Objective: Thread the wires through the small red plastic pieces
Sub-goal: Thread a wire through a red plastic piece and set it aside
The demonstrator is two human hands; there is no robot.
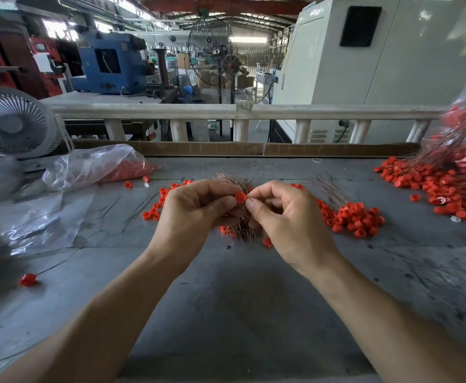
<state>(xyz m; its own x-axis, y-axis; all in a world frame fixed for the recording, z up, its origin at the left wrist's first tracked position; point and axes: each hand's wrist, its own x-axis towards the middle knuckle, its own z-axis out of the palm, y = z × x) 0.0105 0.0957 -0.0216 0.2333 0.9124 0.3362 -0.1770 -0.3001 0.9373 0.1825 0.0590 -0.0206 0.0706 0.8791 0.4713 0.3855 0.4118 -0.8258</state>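
My left hand [195,208] pinches a small red plastic piece [240,196] between thumb and fingers, above the grey table. A bundle of thin copper wires [230,179] sticks out above and below that hand. My right hand [278,211] meets it from the right, thumb and forefinger pinched at the piece's edge; the wire between them is too thin to see. Loose red pieces [356,219] lie in a heap to the right, with more wires [327,189] beside them.
A clear bag of red pieces [121,168] lies at the left, near a white fan [13,123]. At the far right sits a big pile of red pieces with wires [447,178]. One wired piece [28,280] lies near left. A cardboard strip [198,148] borders the table's back.
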